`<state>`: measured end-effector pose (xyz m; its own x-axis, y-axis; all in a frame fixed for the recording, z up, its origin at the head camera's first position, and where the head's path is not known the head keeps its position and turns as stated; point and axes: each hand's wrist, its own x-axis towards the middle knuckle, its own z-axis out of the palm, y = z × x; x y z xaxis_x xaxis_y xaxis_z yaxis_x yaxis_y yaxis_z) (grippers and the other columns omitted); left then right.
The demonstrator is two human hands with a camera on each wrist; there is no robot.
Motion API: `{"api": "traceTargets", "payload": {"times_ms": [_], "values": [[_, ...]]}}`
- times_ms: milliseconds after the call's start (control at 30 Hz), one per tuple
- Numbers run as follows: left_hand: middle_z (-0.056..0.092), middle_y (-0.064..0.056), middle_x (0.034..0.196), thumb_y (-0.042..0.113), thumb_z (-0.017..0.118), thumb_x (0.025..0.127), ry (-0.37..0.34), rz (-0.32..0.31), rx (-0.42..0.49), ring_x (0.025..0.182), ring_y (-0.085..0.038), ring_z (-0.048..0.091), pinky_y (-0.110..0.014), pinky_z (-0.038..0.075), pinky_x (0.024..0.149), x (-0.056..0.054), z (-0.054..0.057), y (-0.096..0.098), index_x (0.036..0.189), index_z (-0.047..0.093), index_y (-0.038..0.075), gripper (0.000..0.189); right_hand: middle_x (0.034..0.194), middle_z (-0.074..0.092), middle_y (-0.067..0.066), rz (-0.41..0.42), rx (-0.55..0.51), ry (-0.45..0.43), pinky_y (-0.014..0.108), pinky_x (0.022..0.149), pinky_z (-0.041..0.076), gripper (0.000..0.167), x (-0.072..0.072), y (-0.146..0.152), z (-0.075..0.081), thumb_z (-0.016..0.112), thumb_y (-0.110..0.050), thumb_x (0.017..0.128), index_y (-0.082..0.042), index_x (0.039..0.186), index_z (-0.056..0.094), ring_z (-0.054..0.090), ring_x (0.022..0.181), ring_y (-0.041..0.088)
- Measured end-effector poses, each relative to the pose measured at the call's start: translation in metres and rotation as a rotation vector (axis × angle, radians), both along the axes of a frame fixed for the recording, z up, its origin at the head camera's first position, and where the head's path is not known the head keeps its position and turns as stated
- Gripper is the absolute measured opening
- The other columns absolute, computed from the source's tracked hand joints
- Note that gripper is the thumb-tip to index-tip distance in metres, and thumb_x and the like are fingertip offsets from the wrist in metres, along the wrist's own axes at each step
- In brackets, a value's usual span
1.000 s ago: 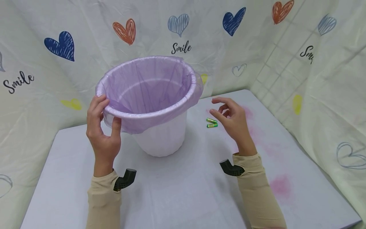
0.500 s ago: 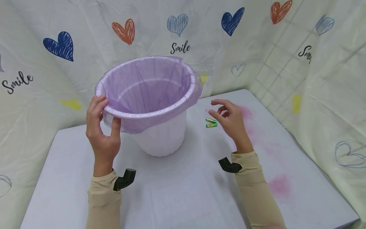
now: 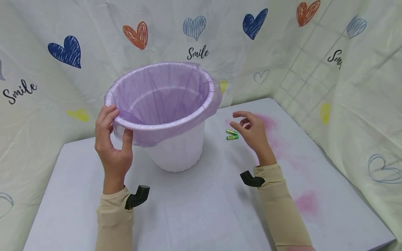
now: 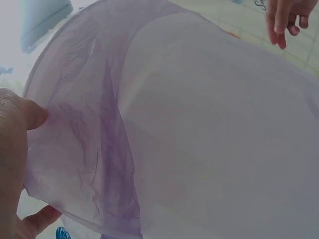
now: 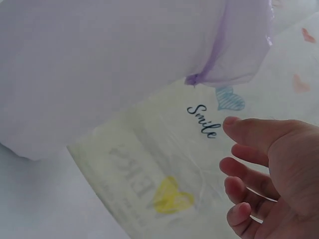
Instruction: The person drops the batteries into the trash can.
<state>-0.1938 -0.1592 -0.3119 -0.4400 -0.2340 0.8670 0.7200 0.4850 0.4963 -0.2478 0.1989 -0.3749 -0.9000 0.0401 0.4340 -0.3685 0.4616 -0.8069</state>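
A white bin [image 3: 179, 150] stands upright on the table, lined with a thin purple bag [image 3: 163, 101] folded out over its rim. My left hand [image 3: 114, 148] grips the bin's left rim through the bag, fingers over the top and thumb [image 4: 35, 115] on the outside. To the right of the bin, my right hand [image 3: 252, 134] hovers with loosely curled fingers and nothing between them. Two small green-and-gold batteries [image 3: 232, 137] lie close together on the table, just left of that hand. In the right wrist view, the loose bag edge [image 5: 244, 59] hangs beyond the fingertips.
The table [image 3: 188, 216] has a white cover with pink stains [image 3: 307, 204] on the right. A white curtain [image 3: 226, 59] printed with hearts and lettering surrounds its back and sides. Each sleeve cuff carries a black wrist camera [image 3: 137, 197].
My right hand has sunk very slightly, its fingers still loosely curled. The left hand, the bin and the batteries stay where they were.
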Motion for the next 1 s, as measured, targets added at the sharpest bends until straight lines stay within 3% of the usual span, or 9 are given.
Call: {"api": "traceTargets", "payload": {"times_ms": [667, 1000], "values": [[0.058, -0.019, 0.13, 0.022, 0.06, 0.087, -0.004, 0.004, -0.003, 0.136, -0.031, 0.045, -0.022, 0.045, 0.096, -0.002, -0.003, -0.002, 0.119, 0.059, -0.006, 0.042, 0.112, 0.07, 0.009, -0.068, 0.144, -0.072, 0.017, 0.067, 0.043, 0.034, -0.014, 0.01, -0.028, 0.073, -0.026, 0.085, -0.012, 0.115, 0.067, 0.054, 0.076, 0.012], [0.059, -0.018, 0.13, 0.021, 0.06, 0.087, -0.004, 0.008, -0.001, 0.135, -0.031, 0.045, -0.021, 0.045, 0.096, -0.002, -0.004, -0.003, 0.119, 0.059, -0.005, 0.042, 0.116, 0.068, 0.01, -0.058, 0.171, -0.161, 0.025, 0.07, 0.044, 0.035, -0.019, 0.011, -0.039, 0.072, -0.026, 0.086, -0.011, 0.116, 0.065, 0.056, 0.081, 0.018]]}}
